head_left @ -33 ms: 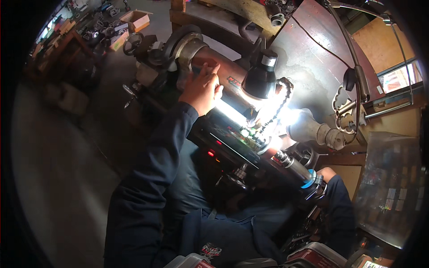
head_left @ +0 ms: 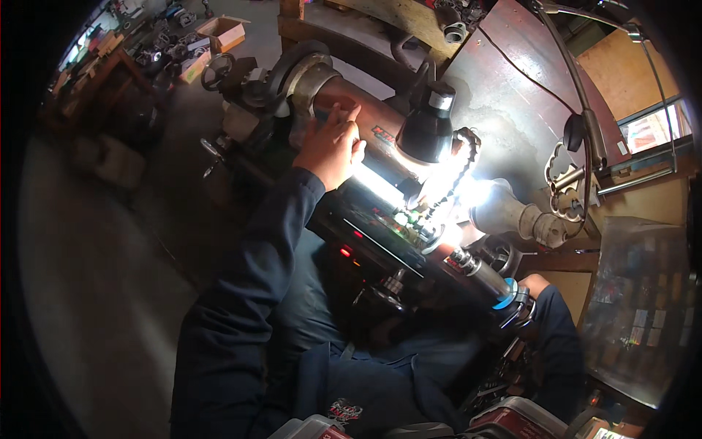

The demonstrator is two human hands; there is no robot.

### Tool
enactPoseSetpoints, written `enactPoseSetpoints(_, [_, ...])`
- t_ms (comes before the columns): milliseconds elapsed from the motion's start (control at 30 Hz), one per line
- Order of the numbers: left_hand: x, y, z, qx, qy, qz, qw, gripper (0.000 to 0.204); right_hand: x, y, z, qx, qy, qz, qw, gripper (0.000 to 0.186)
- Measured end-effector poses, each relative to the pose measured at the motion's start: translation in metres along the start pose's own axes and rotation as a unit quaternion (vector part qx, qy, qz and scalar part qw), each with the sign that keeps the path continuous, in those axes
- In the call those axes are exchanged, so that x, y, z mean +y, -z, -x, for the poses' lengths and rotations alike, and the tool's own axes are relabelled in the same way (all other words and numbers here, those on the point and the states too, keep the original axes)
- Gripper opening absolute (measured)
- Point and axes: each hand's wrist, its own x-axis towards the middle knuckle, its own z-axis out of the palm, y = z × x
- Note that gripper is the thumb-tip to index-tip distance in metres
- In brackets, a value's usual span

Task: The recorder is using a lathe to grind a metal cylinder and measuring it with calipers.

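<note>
My left hand (head_left: 333, 150) rests on the reddish, rounded housing (head_left: 373, 121) of a workshop machine, with its fingers stretched up along the surface and holding nothing. A black-shaded lamp (head_left: 425, 132) throws a strong glare on the work area beside it, hiding detail there. A segmented black hose (head_left: 462, 168) curves into that glare. My right hand (head_left: 535, 283) is by the lower right end of the machine, near a shiny metal cylinder (head_left: 488, 282) with a blue ring (head_left: 510, 294). Its fingers are hidden behind the metal parts there, so what they touch does not show.
A metal-topped bench (head_left: 504, 80) stands behind the machine. To its right are a jointed lamp arm (head_left: 585, 124) and a hanging clear plastic sheet (head_left: 632, 307). An open cardboard box (head_left: 221, 33) and parts lie far left. Plastic cases (head_left: 519, 421) sit at the lower edge.
</note>
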Motion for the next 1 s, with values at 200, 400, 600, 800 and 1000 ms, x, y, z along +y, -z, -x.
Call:
enactPoseSetpoints(200, [0.004,-0.001,-0.003,0.014,0.003,0.009,1.0,0.059,0.037,-0.009,-0.028,-0.157,0.087,0.033,0.983,0.022])
enactPoseSetpoints(400, [0.003,-0.003,-0.003,0.008,0.009,0.011,1.0,0.06,0.038,-0.006,-0.048,-0.232,0.099,0.022,0.967,0.021])
enactPoseSetpoints(600, [0.004,-0.001,-0.004,0.006,0.018,0.015,1.0,0.026,0.015,0.004,-0.027,-0.152,0.068,0.021,0.986,0.02])
enactPoseSetpoints(800, [0.004,0.005,-0.003,-0.012,0.013,0.015,1.0,0.03,-0.013,-0.01,0.007,0.075,-0.033,-0.016,0.997,0.02])
enactPoseSetpoints(1000, [0.0,0.001,0.002,0.003,0.004,0.021,1.0,0.051,-0.076,-0.034,0.025,0.36,-0.279,-0.286,0.843,0.026])
